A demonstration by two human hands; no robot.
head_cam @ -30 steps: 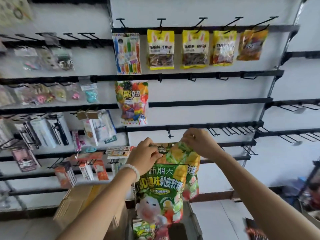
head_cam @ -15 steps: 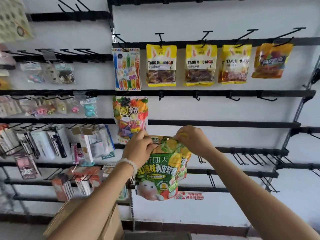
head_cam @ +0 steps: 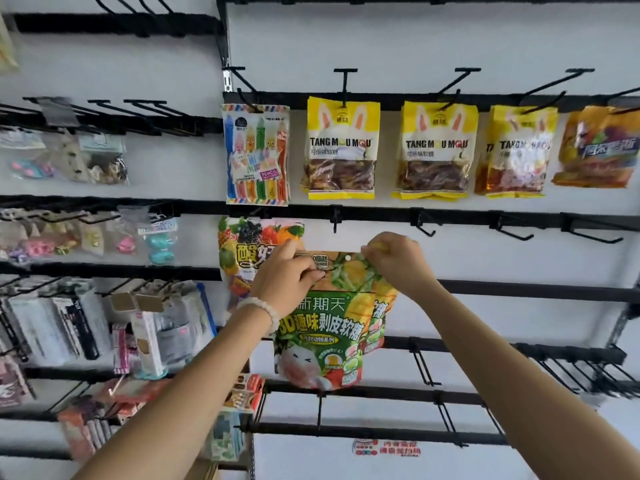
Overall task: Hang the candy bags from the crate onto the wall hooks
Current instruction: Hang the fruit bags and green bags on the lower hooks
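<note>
Overhead, empty hook (head_cam: 335,220), fruit bag (head_cam: 242,251) beside green candy bag (head_cam: 322,327)

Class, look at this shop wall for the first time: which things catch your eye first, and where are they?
At centre, the left hand and right hand pinch the top corners of a green candy bag, held just below an empty hook. Above, yellow rabbit-eared bags hang in the top row.

This is a shop. A white wall (head_cam: 450,39) carries black rails (head_cam: 485,216) with hooks (head_cam: 512,233), where packaged candy bags (head_cam: 341,148) hang in a row. Small boxed and bagged goods (head_cam: 162,327) fill the hooks to the left.
</note>
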